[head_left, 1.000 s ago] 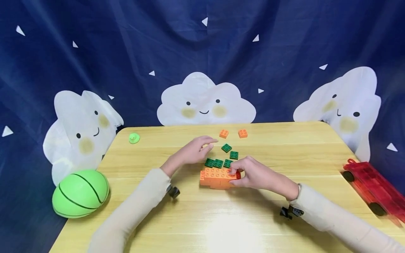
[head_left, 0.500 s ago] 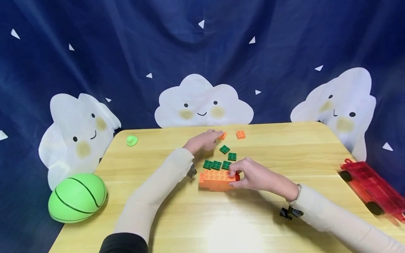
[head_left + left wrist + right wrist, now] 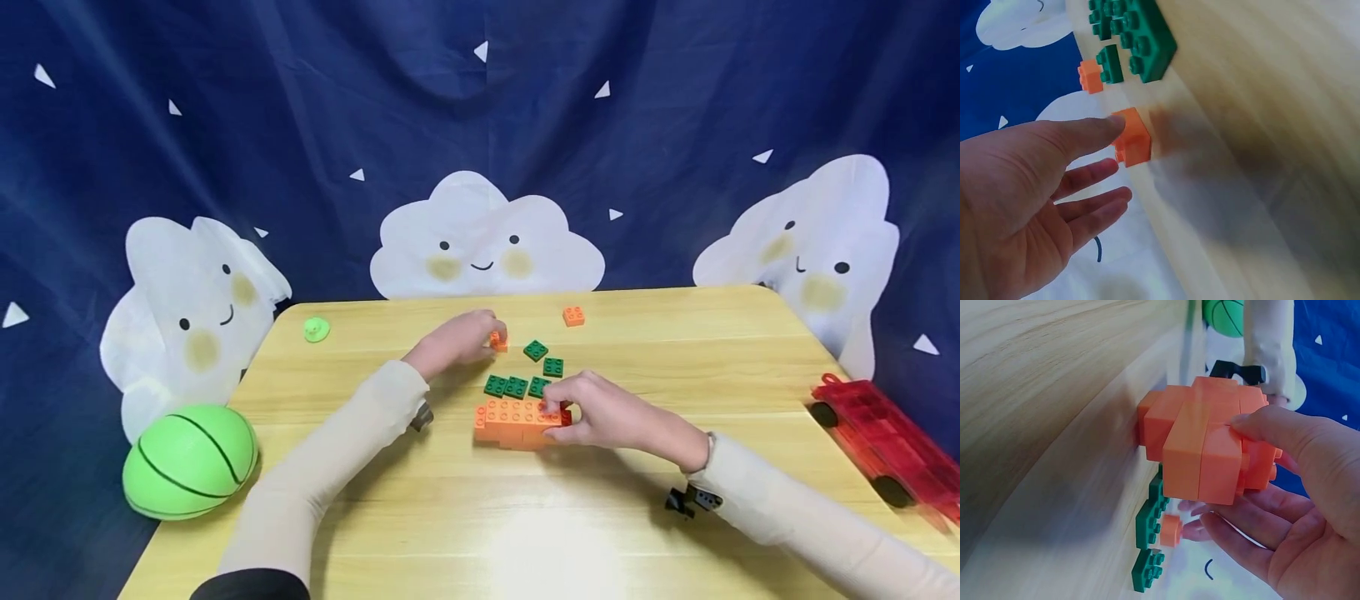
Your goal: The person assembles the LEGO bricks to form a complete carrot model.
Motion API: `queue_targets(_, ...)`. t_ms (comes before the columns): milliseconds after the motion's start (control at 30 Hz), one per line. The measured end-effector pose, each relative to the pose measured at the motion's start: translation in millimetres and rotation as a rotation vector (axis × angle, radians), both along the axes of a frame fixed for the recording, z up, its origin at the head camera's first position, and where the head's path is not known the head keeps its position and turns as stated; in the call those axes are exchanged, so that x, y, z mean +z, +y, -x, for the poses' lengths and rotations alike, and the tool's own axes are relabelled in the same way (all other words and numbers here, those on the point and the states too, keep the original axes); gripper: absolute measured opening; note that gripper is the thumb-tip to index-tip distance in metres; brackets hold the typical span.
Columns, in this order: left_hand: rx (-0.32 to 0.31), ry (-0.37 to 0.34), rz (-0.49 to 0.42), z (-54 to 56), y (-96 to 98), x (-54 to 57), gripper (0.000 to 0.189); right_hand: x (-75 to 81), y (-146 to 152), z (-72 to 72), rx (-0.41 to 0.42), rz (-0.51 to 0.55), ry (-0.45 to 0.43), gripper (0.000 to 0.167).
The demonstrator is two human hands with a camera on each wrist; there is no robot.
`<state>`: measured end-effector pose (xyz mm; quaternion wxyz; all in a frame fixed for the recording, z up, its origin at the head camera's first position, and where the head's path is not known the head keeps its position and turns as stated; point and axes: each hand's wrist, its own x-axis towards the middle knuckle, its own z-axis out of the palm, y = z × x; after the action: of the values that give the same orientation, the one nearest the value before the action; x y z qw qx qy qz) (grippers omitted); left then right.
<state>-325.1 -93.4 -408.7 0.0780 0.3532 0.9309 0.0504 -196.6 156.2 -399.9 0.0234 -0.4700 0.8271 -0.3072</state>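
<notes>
The left hand (image 3: 460, 340) pinches a small orange four-stud brick (image 3: 498, 342) at its fingertips, while the right hand (image 3: 603, 411) grips the nearest end of an orange brick assembly (image 3: 513, 427), green four-stud plates (image 3: 516, 387) lying between both hands.

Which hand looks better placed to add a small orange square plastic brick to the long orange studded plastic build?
Probably the left hand: it pinches a small orange brick, while the right hand grips the right end of the orange build.
</notes>
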Motion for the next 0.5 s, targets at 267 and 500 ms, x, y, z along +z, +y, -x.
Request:
queue_targets(267, -0.02, -0.055, -0.074, -5.7, -14.3, -6.7, 0.012, -2.5, -7, 3.4, 0.038, 0.018, 0.059, 0.027)
queue_targets(500, 0.073, -0.191, -0.193, -23.8, -31.7, 11.7, 0.043, -7.0, -9, 1.2, 0.026, 0.048, 0.056, 0.029)
